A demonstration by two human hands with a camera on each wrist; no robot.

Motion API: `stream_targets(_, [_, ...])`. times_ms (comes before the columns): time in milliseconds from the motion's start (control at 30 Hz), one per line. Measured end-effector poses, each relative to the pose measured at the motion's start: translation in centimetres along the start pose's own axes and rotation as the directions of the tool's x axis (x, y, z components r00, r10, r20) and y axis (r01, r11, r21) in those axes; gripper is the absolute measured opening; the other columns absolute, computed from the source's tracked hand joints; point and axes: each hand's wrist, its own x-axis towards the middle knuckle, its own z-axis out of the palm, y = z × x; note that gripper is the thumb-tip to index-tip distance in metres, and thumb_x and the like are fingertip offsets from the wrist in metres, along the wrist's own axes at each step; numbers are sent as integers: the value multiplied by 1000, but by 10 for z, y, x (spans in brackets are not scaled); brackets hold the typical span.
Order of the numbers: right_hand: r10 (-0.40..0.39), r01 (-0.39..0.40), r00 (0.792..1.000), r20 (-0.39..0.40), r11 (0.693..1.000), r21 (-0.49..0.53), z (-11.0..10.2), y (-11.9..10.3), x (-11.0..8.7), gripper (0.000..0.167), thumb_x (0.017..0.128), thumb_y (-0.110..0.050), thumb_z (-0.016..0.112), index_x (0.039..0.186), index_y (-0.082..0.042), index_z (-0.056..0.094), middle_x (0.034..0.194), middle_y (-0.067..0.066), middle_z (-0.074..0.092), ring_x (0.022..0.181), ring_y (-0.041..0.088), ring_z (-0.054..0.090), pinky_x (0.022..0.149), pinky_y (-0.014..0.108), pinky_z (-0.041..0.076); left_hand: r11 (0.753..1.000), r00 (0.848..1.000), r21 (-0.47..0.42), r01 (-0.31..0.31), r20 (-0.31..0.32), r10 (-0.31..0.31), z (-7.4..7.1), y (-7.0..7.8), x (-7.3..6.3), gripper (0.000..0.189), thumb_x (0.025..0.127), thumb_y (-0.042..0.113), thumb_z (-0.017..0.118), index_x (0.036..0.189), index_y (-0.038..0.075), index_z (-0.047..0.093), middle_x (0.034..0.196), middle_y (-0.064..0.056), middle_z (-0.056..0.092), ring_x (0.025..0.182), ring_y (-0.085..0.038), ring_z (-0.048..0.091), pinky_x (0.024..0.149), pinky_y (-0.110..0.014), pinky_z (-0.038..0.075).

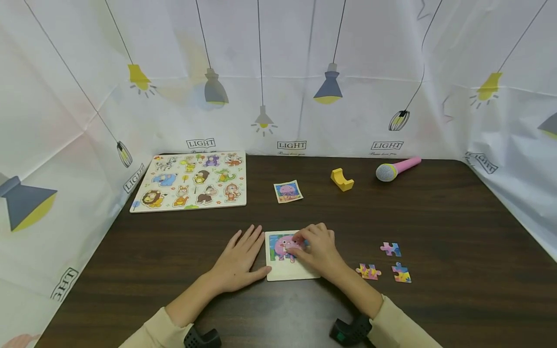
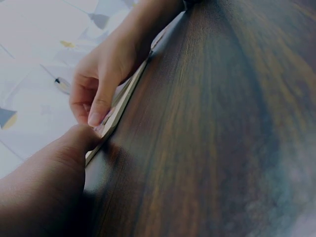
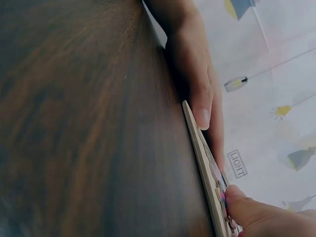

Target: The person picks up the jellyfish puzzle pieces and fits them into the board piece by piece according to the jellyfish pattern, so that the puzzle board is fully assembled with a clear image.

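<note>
A small wooden puzzle tray (image 1: pixel 289 273) lies on the table with a partly assembled pink-and-blue picture of jigsaw pieces (image 1: pixel 283 245) in it. My left hand (image 1: pixel 239 261) rests with extended fingers along the tray's left side, its thumb at the left edge. Over the upper right of the picture, my right hand (image 1: pixel 319 249) pinches a jigsaw piece (image 3: pixel 222 196) between thumb and fingers; the fingers hide most of that piece. Loose to the right lie a pink-and-blue piece (image 1: pixel 390 249), a yellow-and-pink piece (image 1: pixel 368 271) and a blue-and-yellow piece (image 1: pixel 401 273).
Behind the tray lies a small picture card (image 1: pixel 288 192). A board of animal pictures (image 1: pixel 189 181) is at the back left. Toward the back right are a yellow curved block (image 1: pixel 342 180) and a pink toy microphone (image 1: pixel 398 169). A white lamp-print cloth (image 1: pixel 278 72) hangs behind the dark table (image 1: pixel 457 232).
</note>
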Motion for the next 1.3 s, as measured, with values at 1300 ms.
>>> stream_targets(1300, [-109,108,993,-36,994,-13,-45,22,-11,23,77,-9,72,99,-12,67,97,4,59,90,23,42,68,38,29,1000,1000,-16,4,6,-4,1,0,-1,82,90,62,33,146,4,18,152,-11,12,139,-24,6,109,-47,6])
